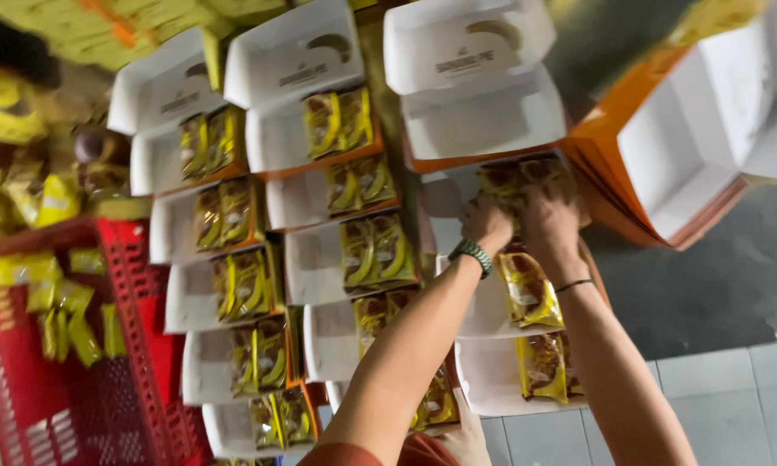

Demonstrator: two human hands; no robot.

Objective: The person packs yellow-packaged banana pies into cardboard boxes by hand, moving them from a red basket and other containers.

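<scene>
Both hands reach forward into an open white box (444, 203) with orange outside. My left hand (485, 223), with a green beaded band at the wrist, and my right hand (549, 223), with a thin black band, press down on yellow snack packets (516, 175) lying in that box. The fingers are curled over the packets. Just below, two more white boxes hold similar yellow packets (528, 289) near my forearms. An empty open box (483, 121) sits just beyond the hands.
Two columns of open white boxes (311, 259) with pairs of yellow packets lie to the left. A red plastic crate (103, 345) holding loose yellow packets stands at far left. Empty orange-and-white boxes (690, 147) are stacked at right. Grey tiled floor (733, 406) lies lower right.
</scene>
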